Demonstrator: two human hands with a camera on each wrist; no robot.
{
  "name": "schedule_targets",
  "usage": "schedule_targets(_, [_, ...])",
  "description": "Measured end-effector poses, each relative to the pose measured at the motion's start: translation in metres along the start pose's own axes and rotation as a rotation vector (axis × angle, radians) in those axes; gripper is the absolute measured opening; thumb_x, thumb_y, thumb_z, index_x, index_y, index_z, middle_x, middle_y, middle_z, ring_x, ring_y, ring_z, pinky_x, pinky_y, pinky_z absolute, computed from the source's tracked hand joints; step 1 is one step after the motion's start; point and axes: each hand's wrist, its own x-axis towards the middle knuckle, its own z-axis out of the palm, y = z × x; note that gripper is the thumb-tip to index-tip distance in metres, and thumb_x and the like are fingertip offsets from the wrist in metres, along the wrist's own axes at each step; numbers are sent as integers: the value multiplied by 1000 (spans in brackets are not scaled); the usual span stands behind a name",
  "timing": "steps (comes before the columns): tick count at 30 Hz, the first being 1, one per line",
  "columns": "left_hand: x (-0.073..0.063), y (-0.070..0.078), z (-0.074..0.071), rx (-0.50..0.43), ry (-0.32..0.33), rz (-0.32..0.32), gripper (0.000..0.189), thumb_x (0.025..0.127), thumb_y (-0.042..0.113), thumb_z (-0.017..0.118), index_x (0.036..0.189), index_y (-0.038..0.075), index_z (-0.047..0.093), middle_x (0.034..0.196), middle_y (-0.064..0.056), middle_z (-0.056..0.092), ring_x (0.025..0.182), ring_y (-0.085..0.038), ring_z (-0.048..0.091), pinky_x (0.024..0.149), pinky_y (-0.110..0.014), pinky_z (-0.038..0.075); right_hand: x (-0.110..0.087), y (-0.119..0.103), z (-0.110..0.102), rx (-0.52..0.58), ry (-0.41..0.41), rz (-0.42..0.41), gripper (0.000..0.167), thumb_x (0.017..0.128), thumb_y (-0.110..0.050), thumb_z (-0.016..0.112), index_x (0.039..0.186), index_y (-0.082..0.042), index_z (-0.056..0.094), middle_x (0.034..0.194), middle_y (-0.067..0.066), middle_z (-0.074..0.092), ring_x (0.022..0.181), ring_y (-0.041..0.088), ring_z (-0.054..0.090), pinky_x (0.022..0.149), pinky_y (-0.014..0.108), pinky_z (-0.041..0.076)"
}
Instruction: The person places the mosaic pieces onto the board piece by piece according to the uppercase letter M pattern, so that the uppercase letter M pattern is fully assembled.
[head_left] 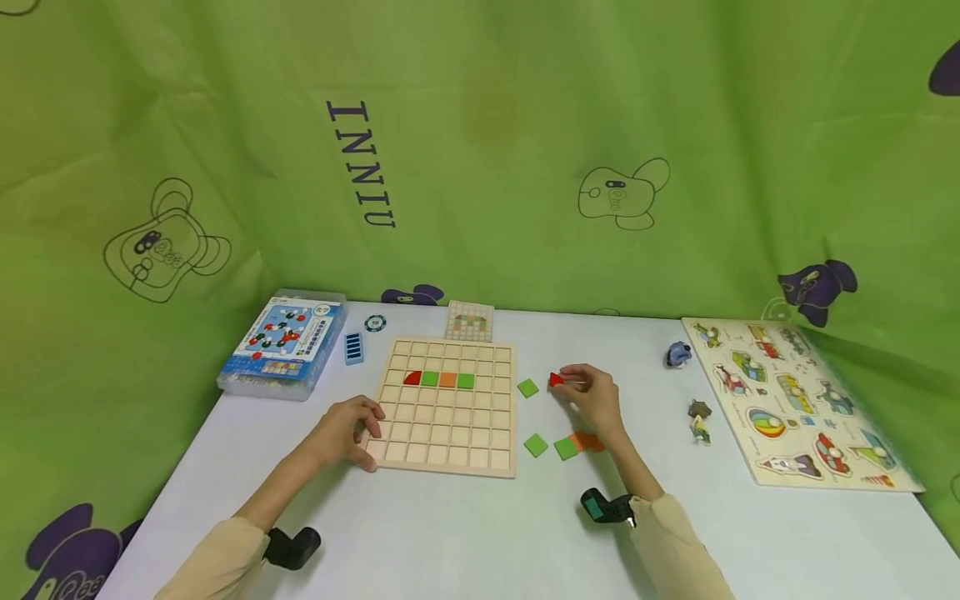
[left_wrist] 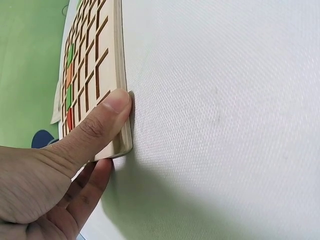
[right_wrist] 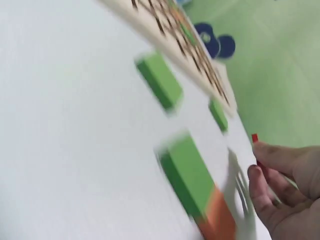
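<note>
A square wooden grid board (head_left: 441, 433) lies on the table. One row of it holds a red quarter-round piece (head_left: 413, 378), a green tile (head_left: 430, 379), an orange tile (head_left: 447, 380) and another green tile (head_left: 465, 381). My left hand (head_left: 345, 433) grips the board's near left corner, its thumb (left_wrist: 117, 101) along the near edge and fingers at the left side. Right of the board, my right hand (head_left: 596, 398) pinches a small red piece (head_left: 556, 379) between thumb and fingertips, above the table; the fingers partly hide its shape.
Loose green tiles (head_left: 528, 387) and orange tiles (head_left: 578, 442) lie right of the board. A small pattern card (head_left: 470, 322) sits behind it. At left are a plastic box (head_left: 283, 343), a blue card (head_left: 354, 348) and a round chip (head_left: 375, 322). Figurines (head_left: 700, 421) and a picture puzzle (head_left: 795, 400) lie right.
</note>
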Motion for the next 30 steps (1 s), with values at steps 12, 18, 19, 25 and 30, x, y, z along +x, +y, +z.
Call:
schedule_targets(12, [0,-3,3,-18,-3,9,38,50,2,91,74,4,61,108,-16,60,72,-18,49,61,-23,44,-6,-35,71,49,14,-102,22,77,6,75,98,7,67,93,19,70,77,28,67,67,27,54])
schedule_targets(18, [1,-3,3,-20,-16,2,39,51,2,91,74,4,61,109,-16,60,72,-18,49,61,-24,44,-1,-42,90,-24,-25,-214,23,75,9,74,96,11,65,91,22,69,72,26,65,65,29,54])
schedule_targets(19, [1,-3,3,-21,-16,-1,39,51,2,91,74,4,61,109,-16,60,72,-18,49,61,-24,43,0,-43,91,-25,-37,-211,23,75,9,74,96,11,65,92,22,69,72,25,65,65,27,54])
schedule_targets(25, [1,0,1,-15,-22,-15,38,51,2,91,75,4,61,110,-15,60,71,-18,48,61,-24,43,2,-47,91,-33,-95,-207,22,75,12,73,96,10,66,91,20,69,75,25,65,65,26,54])
schedule_targets(30, [0,1,-1,-11,-13,-22,38,50,1,91,74,4,61,109,-15,60,81,-21,51,62,-25,46,4,-47,85,-48,-122,-267,22,76,11,73,97,10,67,90,19,70,76,27,66,68,31,55])
